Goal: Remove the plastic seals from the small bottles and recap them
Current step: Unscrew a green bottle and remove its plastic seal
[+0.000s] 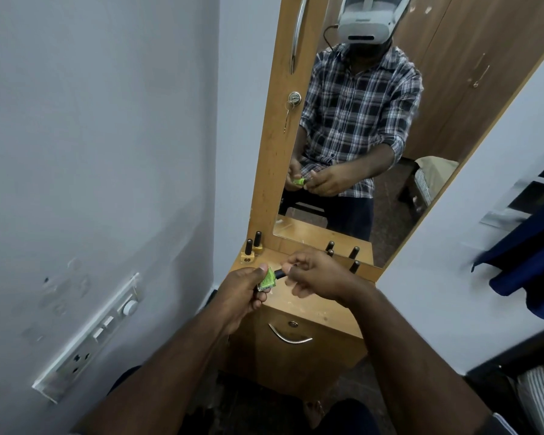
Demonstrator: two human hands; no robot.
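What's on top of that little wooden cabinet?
On the cabinet top: two yellow bottles at the left, black-capped bottles by the mirror. The hands hide part of it.

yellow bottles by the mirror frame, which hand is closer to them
Left. The left hand, gripping the green bottle, is just below the yellow bottles; the right hand is further right.

Both forearms are bare. The mirror shows a plaid shirt (pixel 355 114) with rolled sleeves, dark trousers (pixel 352 215), and a grey headset (pixel 366 22) with a thin black cable.
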